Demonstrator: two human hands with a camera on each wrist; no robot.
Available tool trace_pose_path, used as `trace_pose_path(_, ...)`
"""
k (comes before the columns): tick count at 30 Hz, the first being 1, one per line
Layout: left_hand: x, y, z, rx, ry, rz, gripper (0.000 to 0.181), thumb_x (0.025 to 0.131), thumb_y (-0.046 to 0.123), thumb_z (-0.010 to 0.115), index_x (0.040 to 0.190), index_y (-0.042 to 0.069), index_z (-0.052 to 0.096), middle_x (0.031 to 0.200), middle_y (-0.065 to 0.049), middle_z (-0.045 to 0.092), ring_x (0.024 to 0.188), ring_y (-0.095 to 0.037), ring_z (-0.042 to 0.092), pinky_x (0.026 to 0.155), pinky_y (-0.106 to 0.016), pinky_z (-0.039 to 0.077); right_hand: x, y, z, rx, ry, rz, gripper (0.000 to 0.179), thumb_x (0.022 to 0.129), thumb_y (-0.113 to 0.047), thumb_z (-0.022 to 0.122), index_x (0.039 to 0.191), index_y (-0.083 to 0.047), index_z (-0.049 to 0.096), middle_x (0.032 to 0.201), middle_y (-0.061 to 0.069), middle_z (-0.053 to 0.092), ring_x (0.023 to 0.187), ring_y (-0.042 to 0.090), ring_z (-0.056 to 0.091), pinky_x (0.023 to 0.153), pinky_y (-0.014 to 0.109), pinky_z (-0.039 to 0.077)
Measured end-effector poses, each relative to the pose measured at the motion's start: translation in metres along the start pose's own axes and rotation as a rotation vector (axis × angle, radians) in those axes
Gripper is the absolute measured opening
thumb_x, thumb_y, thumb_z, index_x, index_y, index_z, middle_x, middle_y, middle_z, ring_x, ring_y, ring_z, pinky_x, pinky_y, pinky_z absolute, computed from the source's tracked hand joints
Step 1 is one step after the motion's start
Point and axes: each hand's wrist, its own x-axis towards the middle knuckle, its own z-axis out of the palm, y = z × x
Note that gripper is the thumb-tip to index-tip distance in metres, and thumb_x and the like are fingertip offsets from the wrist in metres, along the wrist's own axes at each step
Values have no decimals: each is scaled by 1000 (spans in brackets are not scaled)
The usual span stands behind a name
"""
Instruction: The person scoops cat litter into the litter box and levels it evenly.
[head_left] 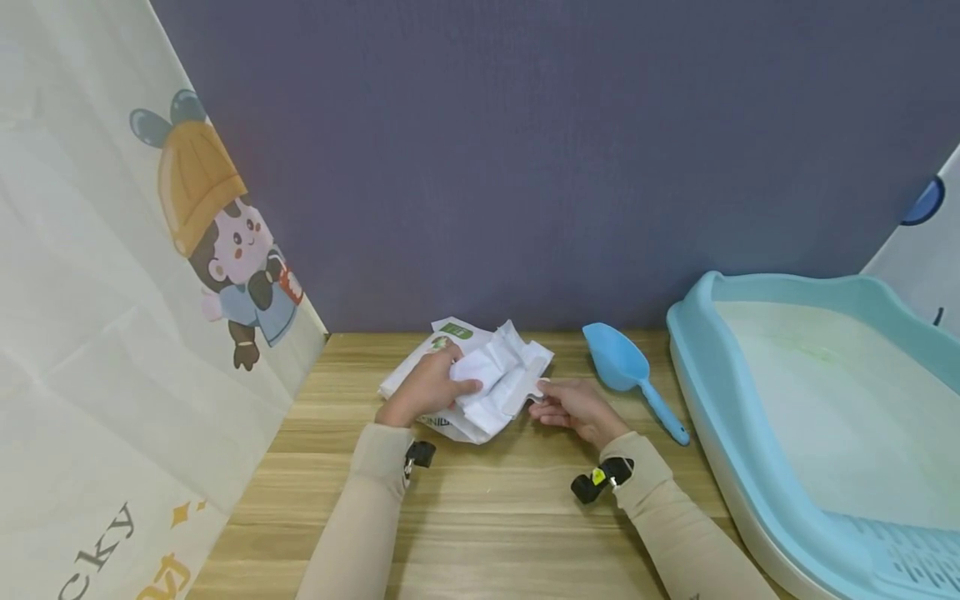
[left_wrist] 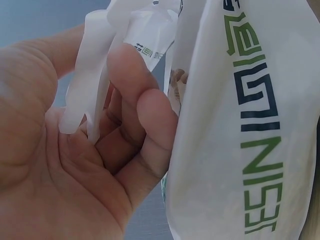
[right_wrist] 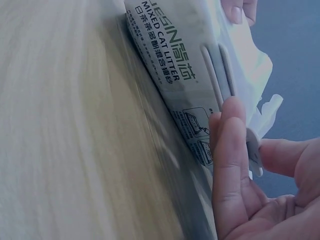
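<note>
A white cat litter bag [head_left: 408, 372] lies on the wooden table, its top crumpled and folded over. My left hand [head_left: 427, 385] holds the bag's upper part; the left wrist view shows its fingers curled beside a loose white flap [left_wrist: 92, 75]. Printed lettering runs down the bag's side in both wrist views. Across the bag's folded top lies a long white sealing clip [right_wrist: 218, 70]. Between thumb and fingers, my right hand [head_left: 573, 408] pinches the near end of this clip. Whether the clip is fastened I cannot tell.
A blue scoop [head_left: 618, 358] lies to the right of the bag. Beyond it stands a large blue and white litter box [head_left: 738, 417] at the table's right side. A dark panel [head_left: 510, 167] closes off the back, and a printed curtain [head_left: 97, 250] hangs on the left.
</note>
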Motion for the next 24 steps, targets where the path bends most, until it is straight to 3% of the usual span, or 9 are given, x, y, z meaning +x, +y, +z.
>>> trace_pose_path(4,2,0,0,-3,4,-1,34,91,26,77,111,7,58,83,-7,66,54,-19,62,57,-29,48,2,-2,-4,-8,-10,3,24,104,-17,56,109,6,62,72,5,74,64,10,73,64,22,59)
trace_pose_path(12,5,1,1,-2,5,0,36,90,27,78,112,7,57,82,-7,66,53,-17,61,57,-29,48,4,-9,-11,-42,-10,10,20,104,-17,56,95,-1,65,70,5,74,63,10,73,63,22,59)
trace_pose_path(24,6,2,1,22,11,7,35,91,26,77,111,6,57,83,-7,65,53,-17,61,59,-29,48,3,-16,-16,-95,-20,9,18,104,-16,56,97,-1,64,68,3,73,62,8,72,61,20,58)
